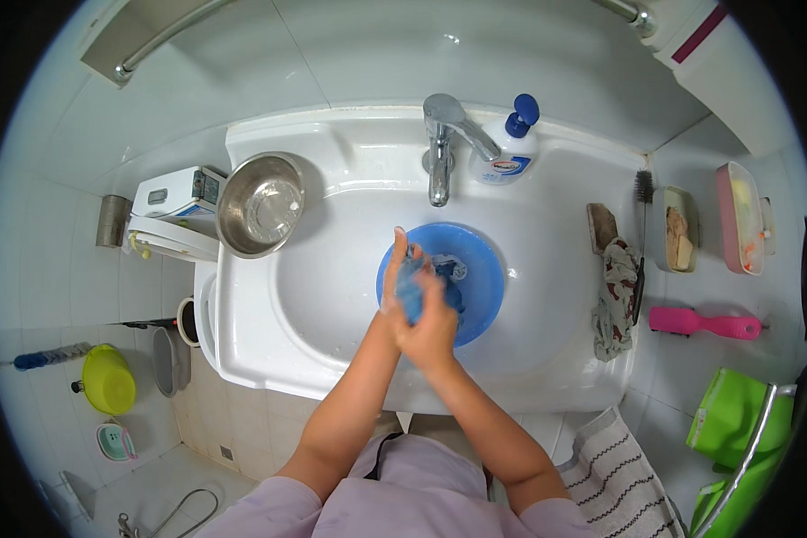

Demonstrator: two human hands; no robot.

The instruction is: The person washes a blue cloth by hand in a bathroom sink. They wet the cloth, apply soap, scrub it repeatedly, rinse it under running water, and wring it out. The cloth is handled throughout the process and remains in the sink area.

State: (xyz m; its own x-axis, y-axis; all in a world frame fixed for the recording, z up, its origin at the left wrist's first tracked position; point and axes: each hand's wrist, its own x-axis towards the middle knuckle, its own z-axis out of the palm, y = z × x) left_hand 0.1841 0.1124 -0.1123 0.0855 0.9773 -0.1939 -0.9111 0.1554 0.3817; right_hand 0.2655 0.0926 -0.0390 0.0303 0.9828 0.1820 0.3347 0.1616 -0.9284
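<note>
Over a blue plastic basin [481, 316] in the white sink, both hands press on a wet blue cloth [411, 290]. My left hand [395, 276] is upright at the cloth's left side, its fingers partly hidden. My right hand [430, 323] is closed on the cloth from the right and is blurred. More dark blue cloth with a pale patch [452, 269] lies inside the basin, just right of the hands. Behind the basin stands a chrome faucet [439, 161], its spout over the sink.
A steel bowl [228, 208] sits on the sink's left ledge. A soap pump bottle [504, 158] stands beside the faucet. Crumpled cloth [617, 289] and a bottle brush [642, 195] lie along the right edge. A pink brush [706, 323] hangs on the right wall.
</note>
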